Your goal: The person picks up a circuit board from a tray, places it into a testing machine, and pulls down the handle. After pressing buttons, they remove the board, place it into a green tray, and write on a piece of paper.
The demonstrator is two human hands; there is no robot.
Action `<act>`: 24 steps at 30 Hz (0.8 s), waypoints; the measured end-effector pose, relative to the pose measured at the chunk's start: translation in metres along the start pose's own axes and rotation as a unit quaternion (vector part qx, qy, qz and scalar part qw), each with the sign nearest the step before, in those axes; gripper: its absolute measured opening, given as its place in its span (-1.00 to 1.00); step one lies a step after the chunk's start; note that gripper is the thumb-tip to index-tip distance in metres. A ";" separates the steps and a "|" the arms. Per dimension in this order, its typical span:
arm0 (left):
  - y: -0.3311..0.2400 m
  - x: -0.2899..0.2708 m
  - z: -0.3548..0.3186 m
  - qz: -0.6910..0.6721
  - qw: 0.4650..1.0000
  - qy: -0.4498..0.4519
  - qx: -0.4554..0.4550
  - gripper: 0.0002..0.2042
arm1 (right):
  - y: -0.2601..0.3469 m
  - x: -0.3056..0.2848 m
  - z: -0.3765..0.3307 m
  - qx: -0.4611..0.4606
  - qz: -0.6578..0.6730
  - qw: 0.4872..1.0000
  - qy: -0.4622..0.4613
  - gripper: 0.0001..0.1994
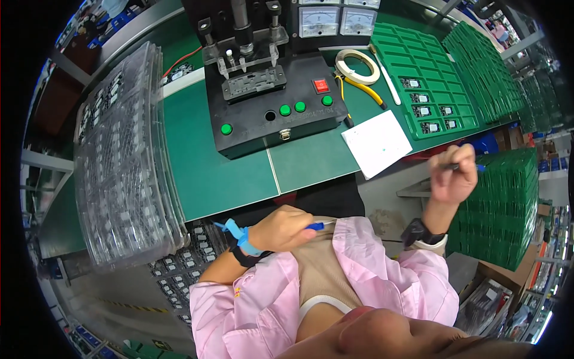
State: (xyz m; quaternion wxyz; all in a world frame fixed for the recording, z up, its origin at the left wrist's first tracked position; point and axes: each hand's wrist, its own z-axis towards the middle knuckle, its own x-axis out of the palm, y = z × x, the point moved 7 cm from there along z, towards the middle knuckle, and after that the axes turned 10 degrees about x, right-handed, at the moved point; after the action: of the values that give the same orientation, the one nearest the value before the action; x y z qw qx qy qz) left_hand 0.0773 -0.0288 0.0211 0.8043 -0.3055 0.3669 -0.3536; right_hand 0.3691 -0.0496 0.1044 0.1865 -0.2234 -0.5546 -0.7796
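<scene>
My left hand (282, 228), with a blue strap at the wrist, is closed in front of my body. A short blue pen-like piece (315, 226) with a thin pale tip sticks out of its fist. Off to the right, past the table edge, my right hand (452, 173) is raised, fingers pinched round a thin dark pen (449, 167). Most of that pen is hidden by the fingers. Nearest on the table is a white sheet of paper (378, 145) with a few small marks. Neither hand touches the table.
A black test fixture (278, 119) with green buttons and a red switch stands mid-table. Clear trays (128, 161) are stacked left. A green tray (442, 113) holds several small circuit boards. Nearby lie a tape roll (357, 66), yellow pliers (366, 91) and a brush (387, 78). More green trays (499, 209) rise at right.
</scene>
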 end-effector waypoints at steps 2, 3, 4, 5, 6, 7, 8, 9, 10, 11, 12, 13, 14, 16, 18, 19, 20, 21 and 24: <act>0.006 0.000 0.008 0.026 1.000 0.006 -0.004 -0.77 | -0.010 -0.011 0.001 0.019 -0.068 0.997 -0.039 -0.82; 0.009 0.000 0.014 0.054 0.998 0.009 -0.013 -0.76 | -0.020 -0.019 0.002 0.041 -0.129 0.988 -0.075 -0.78; 0.012 0.001 0.019 0.083 0.996 0.012 -0.022 -0.75 | -0.039 -0.020 0.005 0.070 -0.173 0.979 -0.078 -0.79; 0.015 0.003 0.026 0.082 0.996 0.012 -0.018 -0.75 | -0.060 -0.020 0.011 0.099 -0.217 0.968 -0.080 -0.80; 0.019 0.011 0.034 0.119 0.992 0.039 -0.014 -0.74 | -0.075 -0.026 0.014 0.114 -0.211 0.968 -0.078 -0.81; 0.023 0.019 0.042 0.157 0.985 0.063 -0.013 -0.73 | -0.088 -0.033 0.017 0.131 -0.204 0.967 -0.074 -0.81; 0.028 0.024 0.051 0.159 0.985 0.061 -0.011 -0.73 | -0.094 -0.043 0.019 0.130 -0.207 0.967 -0.071 -0.81; 0.029 0.026 0.060 0.185 0.982 0.034 0.027 -0.75 | -0.101 -0.053 0.021 0.136 -0.189 0.970 -0.073 -0.81; 0.028 0.027 0.066 0.211 0.975 0.009 0.063 -0.76 | -0.108 -0.060 0.025 0.141 -0.169 0.973 -0.074 -0.82; 0.031 0.031 0.071 0.214 0.975 0.008 0.062 -0.76 | -0.113 -0.066 0.028 0.147 -0.148 0.975 -0.076 -0.82; 0.033 0.035 0.075 0.276 0.959 0.010 0.057 -0.74 | -0.114 -0.067 0.033 0.148 -0.148 0.975 -0.074 -0.82; 0.036 0.038 0.078 0.337 0.940 0.013 0.052 -0.70 | -0.115 -0.067 0.038 0.152 -0.157 0.973 -0.072 -0.82; 0.038 0.039 0.080 0.396 0.917 0.016 0.047 -0.66 | -0.117 -0.068 0.043 0.156 -0.167 0.971 -0.070 -0.81; 0.047 0.039 0.083 0.413 0.910 0.015 0.029 -0.63 | -0.121 -0.070 0.056 0.161 -0.175 0.969 -0.068 -0.81; 0.054 0.040 0.086 0.441 0.897 0.016 -0.001 -0.57 | -0.124 -0.072 0.072 0.158 -0.171 0.970 -0.061 -0.81; 0.054 0.042 0.086 0.440 0.898 0.017 0.000 -0.57 | -0.125 -0.072 0.074 0.156 -0.170 0.971 -0.058 -0.80; 0.054 0.041 0.084 0.445 0.895 0.020 -0.003 -0.57 | -0.125 -0.064 0.075 0.157 -0.170 0.971 -0.057 -0.80; 0.055 0.040 0.082 0.450 0.893 0.023 -0.006 -0.57 | -0.124 -0.056 0.074 0.156 -0.152 0.974 -0.065 -0.82; 0.056 0.036 0.082 0.456 0.890 0.020 -0.005 -0.57 | -0.115 -0.046 0.073 0.150 -0.123 0.978 -0.072 -0.84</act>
State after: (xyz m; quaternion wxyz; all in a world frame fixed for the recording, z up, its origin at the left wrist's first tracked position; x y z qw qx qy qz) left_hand 0.1800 -0.0065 0.0100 0.8679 -0.1011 0.4839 0.0481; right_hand 0.3558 0.0577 0.0093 0.0806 -0.1783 -0.7004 -0.6864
